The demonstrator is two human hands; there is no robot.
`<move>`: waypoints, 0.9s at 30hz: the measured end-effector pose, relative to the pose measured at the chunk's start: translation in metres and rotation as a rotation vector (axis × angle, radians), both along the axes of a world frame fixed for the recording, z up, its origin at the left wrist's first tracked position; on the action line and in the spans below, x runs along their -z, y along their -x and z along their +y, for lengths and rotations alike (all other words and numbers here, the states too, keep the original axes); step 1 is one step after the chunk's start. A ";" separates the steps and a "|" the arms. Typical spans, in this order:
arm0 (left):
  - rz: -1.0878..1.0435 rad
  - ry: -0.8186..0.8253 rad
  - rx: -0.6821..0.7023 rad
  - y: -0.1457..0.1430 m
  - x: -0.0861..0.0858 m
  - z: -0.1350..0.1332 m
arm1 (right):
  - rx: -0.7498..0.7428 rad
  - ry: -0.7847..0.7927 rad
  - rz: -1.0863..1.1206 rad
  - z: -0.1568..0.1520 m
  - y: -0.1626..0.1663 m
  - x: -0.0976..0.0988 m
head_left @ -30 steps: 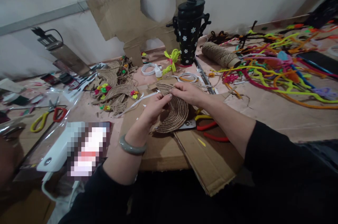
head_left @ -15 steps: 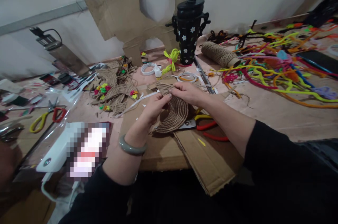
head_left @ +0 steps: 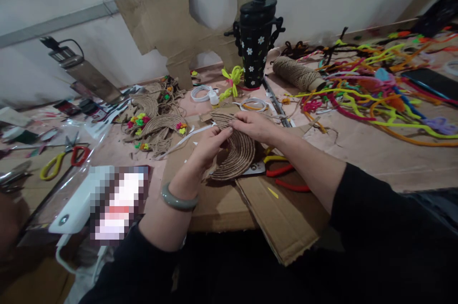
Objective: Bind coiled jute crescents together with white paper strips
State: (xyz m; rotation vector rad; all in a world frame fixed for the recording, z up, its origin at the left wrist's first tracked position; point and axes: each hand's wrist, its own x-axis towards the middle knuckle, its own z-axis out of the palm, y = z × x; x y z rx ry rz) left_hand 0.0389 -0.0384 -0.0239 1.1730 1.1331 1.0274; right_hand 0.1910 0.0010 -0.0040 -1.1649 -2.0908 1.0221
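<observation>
A curved piece wrapped in brown jute cord (head_left: 239,153) lies in front of me on flat cardboard (head_left: 214,204). My left hand (head_left: 207,147), with a grey-green bangle on the wrist, pinches its inner edge with closed fingers. My right hand (head_left: 252,125) presses closed fingertips on the top end of the same piece, touching the left fingertips. Both sleeves are black.
Finished jute arcs with small coloured flowers (head_left: 155,120) lie at left. Red-and-yellow scissors (head_left: 282,172) sit under my right wrist, another pair (head_left: 62,161) far left. A black flowered bottle (head_left: 255,36), a jute spool (head_left: 296,74) and several coloured pipe cleaners (head_left: 375,94) fill the back right.
</observation>
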 end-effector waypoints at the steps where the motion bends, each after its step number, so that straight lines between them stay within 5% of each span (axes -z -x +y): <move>1: 0.005 -0.003 0.002 0.000 0.000 0.000 | -0.002 -0.001 0.002 0.000 0.000 0.000; 27: 0.003 0.007 0.001 -0.001 -0.003 -0.001 | -0.011 0.018 0.006 -0.001 0.000 0.000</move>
